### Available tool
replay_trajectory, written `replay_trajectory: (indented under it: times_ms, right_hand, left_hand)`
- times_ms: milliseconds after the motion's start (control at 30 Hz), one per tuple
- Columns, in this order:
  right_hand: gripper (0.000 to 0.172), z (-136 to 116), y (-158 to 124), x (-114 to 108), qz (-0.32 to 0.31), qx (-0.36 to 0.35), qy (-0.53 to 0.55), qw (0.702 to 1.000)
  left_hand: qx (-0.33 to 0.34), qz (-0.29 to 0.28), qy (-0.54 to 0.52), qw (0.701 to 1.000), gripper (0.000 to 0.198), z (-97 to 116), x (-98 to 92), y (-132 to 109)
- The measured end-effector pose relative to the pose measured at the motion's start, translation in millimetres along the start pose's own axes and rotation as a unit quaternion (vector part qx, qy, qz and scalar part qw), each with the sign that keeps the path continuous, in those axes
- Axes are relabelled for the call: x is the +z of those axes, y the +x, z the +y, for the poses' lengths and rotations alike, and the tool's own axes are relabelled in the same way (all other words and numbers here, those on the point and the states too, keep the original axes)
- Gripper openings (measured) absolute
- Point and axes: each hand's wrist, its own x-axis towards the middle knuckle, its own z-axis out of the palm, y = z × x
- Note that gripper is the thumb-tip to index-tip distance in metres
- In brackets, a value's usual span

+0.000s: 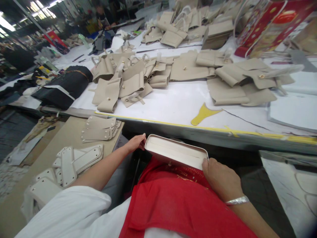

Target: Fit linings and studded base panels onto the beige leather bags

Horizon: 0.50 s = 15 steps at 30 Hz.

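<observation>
A white, long rounded bag piece with a raised rim (176, 151) rests on my lap over a red apron (173, 195). My left hand (135, 142) grips its left end with curled fingers. My right hand (220, 180), with a silver bracelet on the wrist, holds its right corner, fingers closed over the edge. Both hands sit just below the front edge of the white worktable (178, 105).
Many beige bag parts (123, 82) cover the table, with a yellow cut scrap (203, 114) near its edge. To my left a brown board (61, 138) carries stacks of beige and white strap pieces (74, 162). A black bag (66, 86) lies at the far left. Another person works far back.
</observation>
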Motion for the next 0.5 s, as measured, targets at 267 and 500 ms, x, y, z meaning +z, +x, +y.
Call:
replay_trajectory:
  times_ms: [267, 500]
  right_hand:
    - [0.026, 2.4, 1.2, 3.4, -0.005, -0.035, -0.047, 0.998]
    - [0.021, 8.0, 2.7, 9.2, -0.004, -0.057, -0.064, 0.996]
  left_hand:
    - [0.016, -0.007, -0.178, 0.984, 0.043, -20.7, 10.7, -4.6]
    - [0.037, 0.006, -0.177, 0.983, 0.037, -25.0, 12.4, 3.2]
